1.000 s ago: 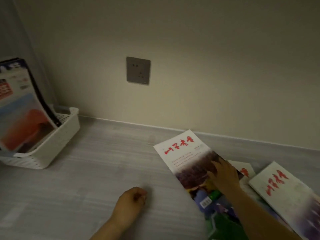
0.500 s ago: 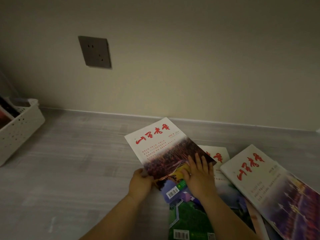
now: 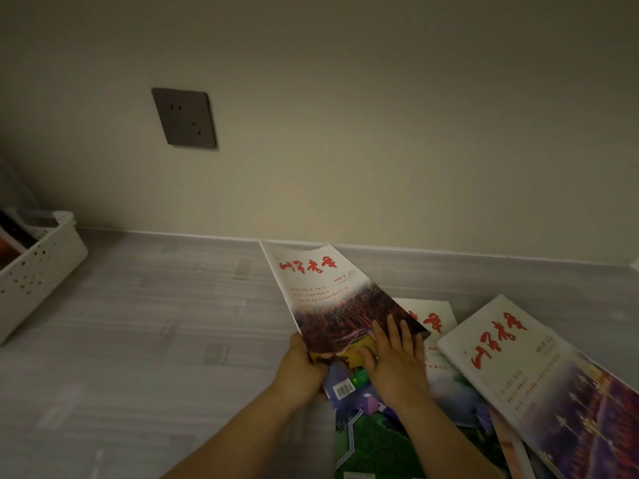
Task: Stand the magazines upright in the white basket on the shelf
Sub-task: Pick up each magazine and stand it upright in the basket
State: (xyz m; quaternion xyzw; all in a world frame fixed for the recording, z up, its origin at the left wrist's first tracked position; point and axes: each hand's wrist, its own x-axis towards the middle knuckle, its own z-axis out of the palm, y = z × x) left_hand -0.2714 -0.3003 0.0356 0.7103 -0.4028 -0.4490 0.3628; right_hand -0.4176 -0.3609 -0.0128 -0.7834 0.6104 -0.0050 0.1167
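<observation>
— What has moved for us since half a second ago?
— The top magazine (image 3: 332, 299) has tipped up. It lay flat on the pile then, and now its far edge rises toward the wall (image 3: 380, 133). Our left hand (image 3: 301, 368) was only reaching its near corner and now has hold of it.
— And going from the left?
— The white basket (image 3: 45, 261) sits at the far left of the grey shelf (image 3: 155, 323), well apart from our hands. The stored magazines (image 3: 10, 236) lean inside it, cut off by the frame edge. A dark socket (image 3: 185, 117) is on the wall above the shelf.
— How do our hands lie?
— The left hand's fingers curl around the top magazine's near-left corner. Our right hand (image 3: 394, 357) lies flat on the lower part of the cover, fingers straight and slightly spread, pressing it.
— What is beneath and beside?
— A green magazine (image 3: 373, 440) lies under our wrists, its barcode showing between them. To the right a middle magazine (image 3: 439, 323) is half covered, and the right magazine (image 3: 539, 378) overlaps it, lying flat.
</observation>
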